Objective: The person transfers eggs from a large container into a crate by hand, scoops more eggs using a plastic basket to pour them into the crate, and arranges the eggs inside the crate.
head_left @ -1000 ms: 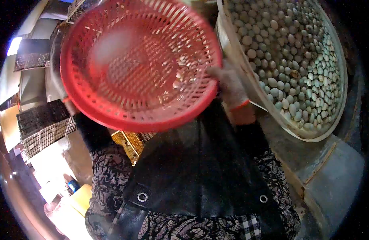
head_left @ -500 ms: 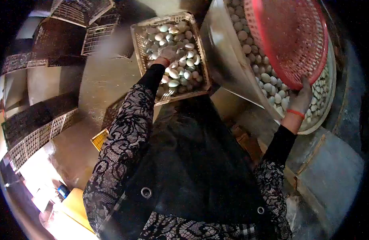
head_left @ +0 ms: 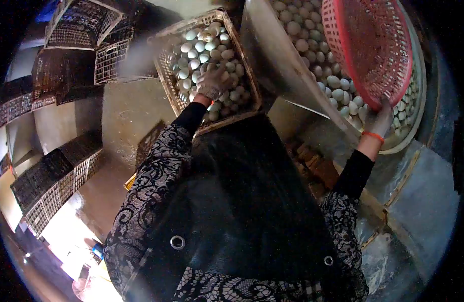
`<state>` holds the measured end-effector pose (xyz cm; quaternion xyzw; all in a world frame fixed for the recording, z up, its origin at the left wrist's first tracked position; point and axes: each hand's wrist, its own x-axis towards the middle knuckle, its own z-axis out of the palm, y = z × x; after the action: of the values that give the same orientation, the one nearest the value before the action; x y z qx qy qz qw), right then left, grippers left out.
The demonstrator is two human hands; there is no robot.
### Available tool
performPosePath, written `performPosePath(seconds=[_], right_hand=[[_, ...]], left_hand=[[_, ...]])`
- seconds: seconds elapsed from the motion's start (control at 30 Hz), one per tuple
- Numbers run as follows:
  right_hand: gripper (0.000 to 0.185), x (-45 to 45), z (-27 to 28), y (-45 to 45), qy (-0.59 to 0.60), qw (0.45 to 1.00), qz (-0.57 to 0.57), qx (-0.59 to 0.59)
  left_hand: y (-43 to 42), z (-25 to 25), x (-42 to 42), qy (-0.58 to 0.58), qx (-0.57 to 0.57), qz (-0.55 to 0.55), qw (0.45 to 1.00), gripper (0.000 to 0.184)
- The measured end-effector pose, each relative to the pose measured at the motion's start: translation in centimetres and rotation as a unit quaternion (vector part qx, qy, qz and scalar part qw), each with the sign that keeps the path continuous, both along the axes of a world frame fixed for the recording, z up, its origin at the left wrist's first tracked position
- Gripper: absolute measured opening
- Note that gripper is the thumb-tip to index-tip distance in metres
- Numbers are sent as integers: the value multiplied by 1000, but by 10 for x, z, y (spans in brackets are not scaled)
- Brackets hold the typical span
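My left hand (head_left: pixel 212 80), in a pale glove, lies on the eggs (head_left: pixel 194 53) in a rectangular plastic crate (head_left: pixel 245 60), its fingers spread over them. The gloved right hand (head_left: pixel 379 118) grips the near rim of a red perforated basket (head_left: pixel 337 38). That basket is tilted on its side over a large round tub (head_left: pixel 280 60), and its inside shows no eggs. Many pale eggs (head_left: pixel 337 88) fill the tub beneath and around the basket.
Empty-looking crates (head_left: pixel 78 30) are stacked at the upper left, with another row of dark crates (head_left: pixel 56 176) lower down. A grey slab (head_left: pixel 428 191) lies right of my right arm. Brown bricks (head_left: pixel 315 168) are on the floor below the tub.
The red basket, first held in both hands before me, is now over the tub in my right hand alone. My left hand has let go of it and moved onto the crate's eggs.
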<state>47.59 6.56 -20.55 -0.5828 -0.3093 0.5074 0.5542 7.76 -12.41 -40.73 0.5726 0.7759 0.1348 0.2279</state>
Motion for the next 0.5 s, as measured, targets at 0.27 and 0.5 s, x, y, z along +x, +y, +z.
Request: performPosePath(seconds=[0.27, 0.5], right_hand=[[46, 0, -3, 12, 22, 1000, 15, 10], [46, -4, -2, 7, 16, 1000, 1, 26]], left_hand=[[-24, 32, 32, 32, 173, -188, 966, 35], [-13, -28, 86, 120, 180, -84, 973, 34]])
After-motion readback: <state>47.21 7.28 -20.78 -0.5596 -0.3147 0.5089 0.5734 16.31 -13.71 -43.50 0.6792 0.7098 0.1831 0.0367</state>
